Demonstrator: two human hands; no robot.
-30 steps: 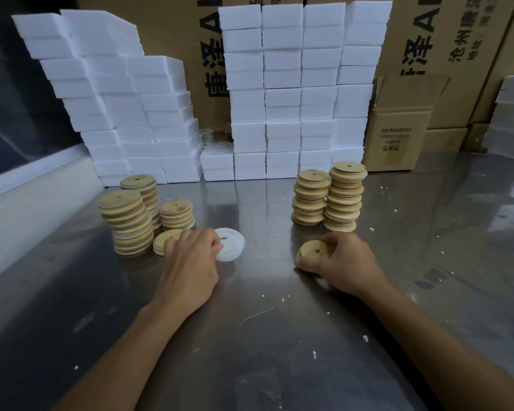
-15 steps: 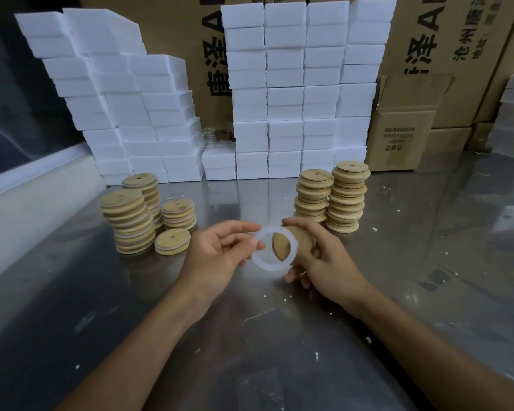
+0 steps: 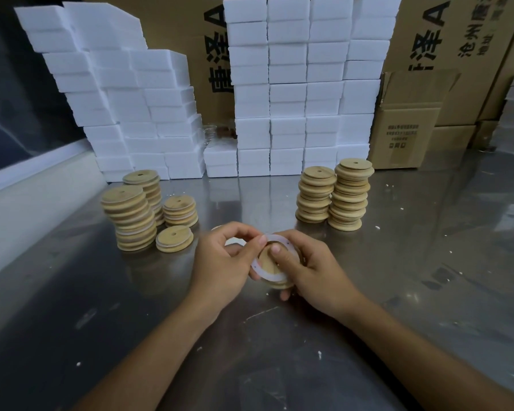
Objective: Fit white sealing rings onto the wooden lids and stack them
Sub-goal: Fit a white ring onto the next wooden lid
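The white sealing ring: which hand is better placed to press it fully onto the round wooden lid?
Probably the left hand: it pinches the white sealing ring, while the right hand grips the round wooden lid.

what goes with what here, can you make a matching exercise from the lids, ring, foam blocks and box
Things:
1. white ring
2. single lid
3. foam blocks
4. small cardboard box

Places:
a. stacked along the back of the table
b. held by both hands against a lid
c. lying flat by the left stacks
d. standing at the back right, flaps open

Pairs: 1-b, 2-c, 3-a, 4-d
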